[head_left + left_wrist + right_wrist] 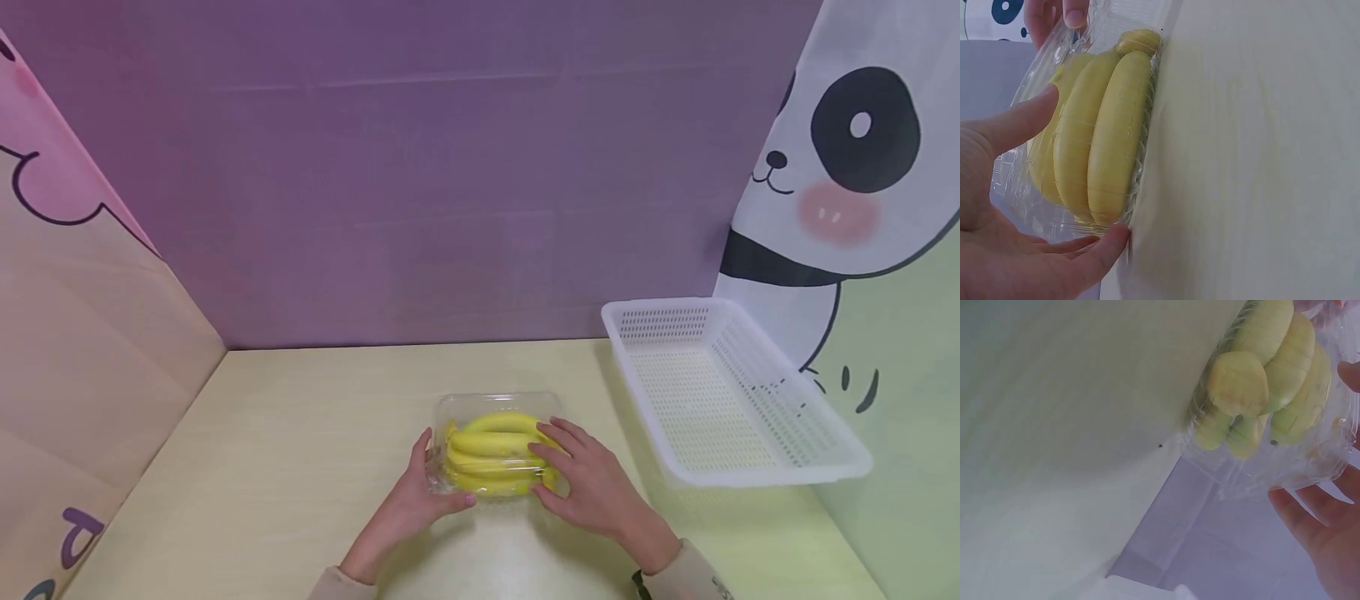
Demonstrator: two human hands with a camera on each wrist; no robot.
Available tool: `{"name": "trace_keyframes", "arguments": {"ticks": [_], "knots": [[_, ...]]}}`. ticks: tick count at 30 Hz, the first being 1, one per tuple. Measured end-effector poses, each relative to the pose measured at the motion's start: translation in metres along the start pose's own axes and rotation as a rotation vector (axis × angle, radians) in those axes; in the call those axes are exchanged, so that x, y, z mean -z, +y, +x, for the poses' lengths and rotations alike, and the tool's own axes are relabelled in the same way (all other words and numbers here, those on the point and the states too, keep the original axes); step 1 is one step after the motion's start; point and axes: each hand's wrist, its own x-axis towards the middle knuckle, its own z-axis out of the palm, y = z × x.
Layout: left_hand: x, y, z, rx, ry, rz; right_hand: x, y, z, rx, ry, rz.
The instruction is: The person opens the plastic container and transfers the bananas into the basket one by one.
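Bananas (487, 446) lay inside a clear box (498, 405) on the near middle part of the desk (315, 433), as I noted from my remote station. Left hand (412, 500), at eight o'clock to the box, gripped that end between thumb and fingers. Right hand (592, 486), at four o'clock, held the opposite end, its fingers spread over the top and its thumb at the near edge. A white basket (765, 476) stood well apart, between two and three o'clock.

Risk findings: the plastic looked thin, and I judged that a hard squeeze could buckle it, mark the bananas or spring the lid. I could not establish whether the lid was fastened; if loose, lifting by the top alone might part it and spill the bunch. Contact on the smooth walls appeared shallow, so uneven lifting could tip the box and send its load towards three or nine o'clock. Any low carry towards the basket would, in my judgement, risk striking its raised rim.
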Motion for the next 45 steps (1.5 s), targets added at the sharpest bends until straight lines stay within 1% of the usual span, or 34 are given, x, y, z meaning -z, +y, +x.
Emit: {"name": "trace_keyframes", "arguments": {"ticks": [9, 14, 19, 23, 29, 32, 39, 45], "knots": [[-0.001, 0.005, -0.002, 0.000, -0.005, 0.002, 0.003, 0.004, 0.005, 0.086, 0.007, -0.053], [-0.001, 0.005, -0.002, 0.003, 0.001, 0.005, 0.006, 0.004, 0.007, 0.083, 0.000, -0.054], [-0.002, 0.005, -0.001, -0.003, -0.005, -0.004, 0.008, 0.005, 0.008, 0.086, 0.008, -0.051], [-0.002, 0.005, 0.000, -0.002, -0.006, 0.007, 0.008, 0.006, 0.009, 0.094, 0.015, -0.042], [-0.003, 0.004, 0.001, 0.001, -0.007, 0.013, 0.008, 0.009, 0.011, 0.074, 0.033, -0.002], [-0.003, 0.004, 0.000, -0.001, -0.007, 0.007, 0.008, 0.010, 0.011, 0.062, 0.029, 0.014], [-0.002, 0.003, -0.001, 0.002, -0.012, -0.050, 0.008, 0.011, 0.009, 0.033, 0.017, 0.052], [0.000, 0.004, 0.001, 0.003, -0.004, -0.039, 0.010, 0.012, 0.012, 0.014, 0.057, 0.111]]}}
